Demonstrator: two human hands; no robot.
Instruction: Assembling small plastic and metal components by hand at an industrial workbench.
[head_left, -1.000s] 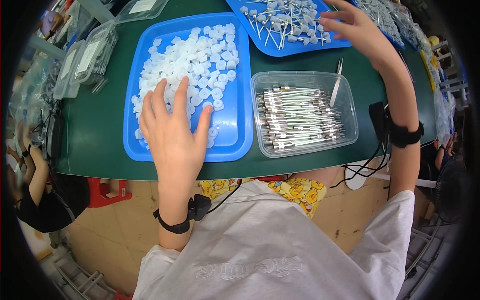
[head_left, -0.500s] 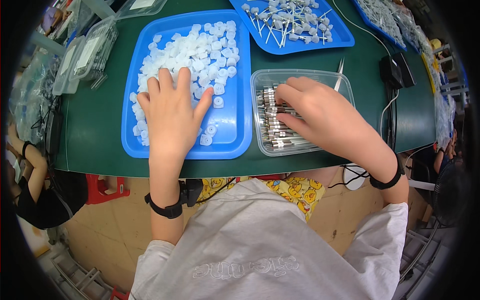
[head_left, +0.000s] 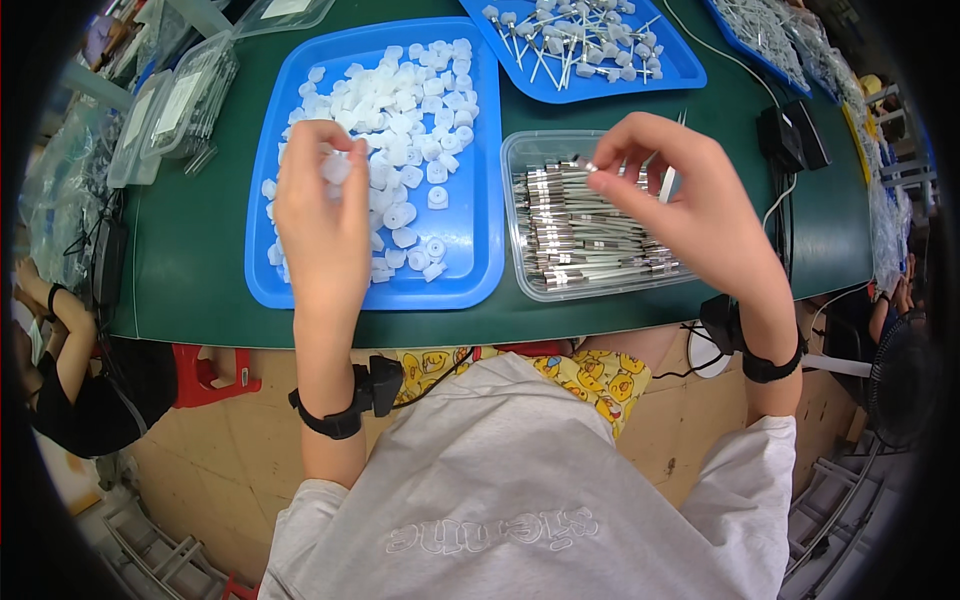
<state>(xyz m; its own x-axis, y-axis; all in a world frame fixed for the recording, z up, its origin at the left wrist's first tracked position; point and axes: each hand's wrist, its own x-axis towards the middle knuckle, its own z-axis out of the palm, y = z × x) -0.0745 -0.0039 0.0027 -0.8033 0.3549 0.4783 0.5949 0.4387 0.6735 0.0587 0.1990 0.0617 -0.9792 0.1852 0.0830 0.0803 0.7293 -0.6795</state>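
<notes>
My left hand point(head_left: 322, 210) is raised over the near left part of a blue tray point(head_left: 474, 275) filled with small translucent white plastic caps point(head_left: 390, 100). Its fingers are curled around a white cap point(head_left: 336, 170); whether more caps are in the palm is hidden. My right hand point(head_left: 680, 190) hovers above a clear plastic box point(head_left: 512, 150) of thin white rods with metal ends point(head_left: 590, 225). Thumb and forefinger pinch a metal-ended rod point(head_left: 583, 162), whose tip sticks out to the left; the remainder is mostly hidden by the fingers.
Behind the box, a second blue tray point(head_left: 560, 93) holds rods with caps fitted. White tweezers point(head_left: 668, 184) lie at the box's right side. Lidded clear boxes point(head_left: 190, 100) stand at far left. A black adapter point(head_left: 780, 143) and cables lie at right.
My left hand has lifted from the caps and closed around one. My right hand has risen out of the box with a rod between its fingers.
</notes>
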